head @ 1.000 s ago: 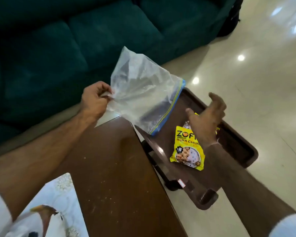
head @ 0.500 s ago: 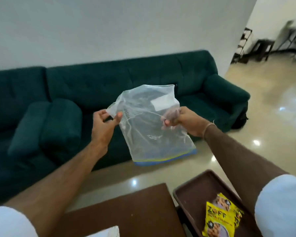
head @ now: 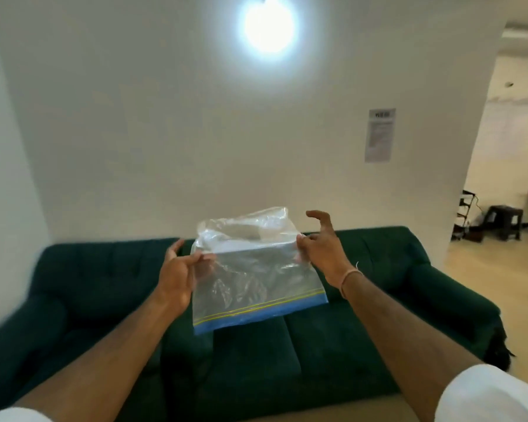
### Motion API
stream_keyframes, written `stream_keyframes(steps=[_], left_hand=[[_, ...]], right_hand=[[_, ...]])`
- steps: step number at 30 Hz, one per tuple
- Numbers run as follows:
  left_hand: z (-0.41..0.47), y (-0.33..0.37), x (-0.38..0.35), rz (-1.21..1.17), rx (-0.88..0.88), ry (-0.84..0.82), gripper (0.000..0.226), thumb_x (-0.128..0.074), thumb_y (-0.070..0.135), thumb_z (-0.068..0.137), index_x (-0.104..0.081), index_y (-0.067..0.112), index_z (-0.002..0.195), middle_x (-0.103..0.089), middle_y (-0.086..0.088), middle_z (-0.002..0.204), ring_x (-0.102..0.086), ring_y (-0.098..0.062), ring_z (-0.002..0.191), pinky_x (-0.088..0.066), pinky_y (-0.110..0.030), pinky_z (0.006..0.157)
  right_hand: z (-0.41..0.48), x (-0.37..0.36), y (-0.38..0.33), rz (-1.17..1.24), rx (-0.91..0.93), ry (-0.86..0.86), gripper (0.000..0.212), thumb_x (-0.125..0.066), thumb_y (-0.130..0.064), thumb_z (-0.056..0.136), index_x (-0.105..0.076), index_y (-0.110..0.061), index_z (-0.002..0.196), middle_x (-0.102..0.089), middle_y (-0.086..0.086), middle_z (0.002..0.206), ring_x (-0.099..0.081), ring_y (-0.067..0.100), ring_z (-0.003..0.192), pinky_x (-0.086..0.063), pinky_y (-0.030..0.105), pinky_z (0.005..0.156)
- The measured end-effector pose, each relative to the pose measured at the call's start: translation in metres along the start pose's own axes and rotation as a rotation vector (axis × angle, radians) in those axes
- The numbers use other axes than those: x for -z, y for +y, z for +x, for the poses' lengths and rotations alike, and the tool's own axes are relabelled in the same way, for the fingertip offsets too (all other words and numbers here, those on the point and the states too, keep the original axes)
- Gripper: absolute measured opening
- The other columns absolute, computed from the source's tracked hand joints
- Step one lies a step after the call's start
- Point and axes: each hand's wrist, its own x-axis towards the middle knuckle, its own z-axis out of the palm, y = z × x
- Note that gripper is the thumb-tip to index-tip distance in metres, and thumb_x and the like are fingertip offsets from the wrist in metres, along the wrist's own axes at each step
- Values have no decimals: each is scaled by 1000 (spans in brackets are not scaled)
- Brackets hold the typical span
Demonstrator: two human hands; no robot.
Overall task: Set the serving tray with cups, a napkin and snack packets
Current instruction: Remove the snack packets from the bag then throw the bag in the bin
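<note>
Both hands are holding a clear bag (head: 256,278) in the air before a green sofa (head: 363,339). The left hand (head: 177,275) is pinching the bag's left edge; the right hand (head: 322,249) is pinching its right edge (remaining fingers spread). The bag's blue zip strip is hanging lowest, its upper part folded over.

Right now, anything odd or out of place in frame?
Only the clear plastic zip bag: it is upside down, blue zip strip at the bottom, pinched by left hand and right hand above the dark green sofa. Nothing spilled.
</note>
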Motion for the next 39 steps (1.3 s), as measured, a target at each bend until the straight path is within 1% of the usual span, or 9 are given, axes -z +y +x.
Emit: stream_keyframes(steps=[5,10,12,15,18,21,25,29,39], left_hand=[[-22,78,18,232,-80,-63,48,-55,-7,84,-62,23,120,-71,-11,81,-68,-18,70,-55,-33,75],[-41,133,27,913,-367,190,41,-72,27,67,-68,26,108,-60,-3,112,-53,-19,106,-48,-33,91],[-49,153,25,1104,-457,-5,52,-82,41,71,-63,36,119,-49,7,133,-42,-11,125,-35,-36,109],[-63,176,0,1253,-292,-388,55,-86,50,65,-64,43,114,-66,17,120,-59,2,110,-45,-26,93],[-71,185,-6,1070,-200,-447,25,-84,21,74,-77,18,97,-76,-13,95,-72,-17,83,-53,-31,74],[-76,187,12,727,-143,-360,21,-80,7,77,-75,5,97,-74,-22,96,-74,-32,85,-57,-38,74],[-80,186,33,426,-76,-352,36,-83,7,75,-72,3,109,-72,-21,105,-72,-36,95,-57,-42,79],[-80,176,42,333,-41,-321,43,-81,2,76,-67,-2,117,-70,-24,113,-69,-39,103,-56,-46,84],[-102,154,119,372,5,-142,54,-65,-15,76,-59,-1,128,-60,-30,128,-57,-46,120,-47,-58,102]], right_hand=[[-2,-29,-76,-461,247,-369,44,-84,-23,76,-68,-25,117,-58,-3,90,-56,12,75,-48,23,73],[7,-46,-132,-788,512,-315,14,-75,-23,81,-76,-19,93,-60,6,103,-51,21,105,-40,28,100],[6,-57,-152,-764,562,-398,13,-75,-24,80,-74,-23,93,-52,2,106,-44,18,112,-33,28,103],[-4,-83,-182,-697,664,-533,14,-77,-28,79,-71,-32,90,-49,-3,111,-45,17,115,-38,36,105],[-18,-107,-196,-584,719,-395,38,-80,-36,75,-64,-38,109,-44,-6,126,-44,20,124,-38,43,103],[-37,-114,-185,-381,478,-42,105,-86,-53,62,-24,-42,146,-19,-3,154,-28,25,141,-30,51,108],[-61,-128,-147,332,-154,-446,142,-96,-42,52,2,-33,155,-14,9,165,-25,32,149,-21,57,119],[-68,-156,-124,541,-270,-777,69,-90,-15,65,-62,-5,128,-73,16,115,-71,34,107,-57,49,92],[-56,-219,-78,637,-262,-917,43,-64,22,72,-74,-2,106,-69,24,116,-67,41,105,-52,54,97]])
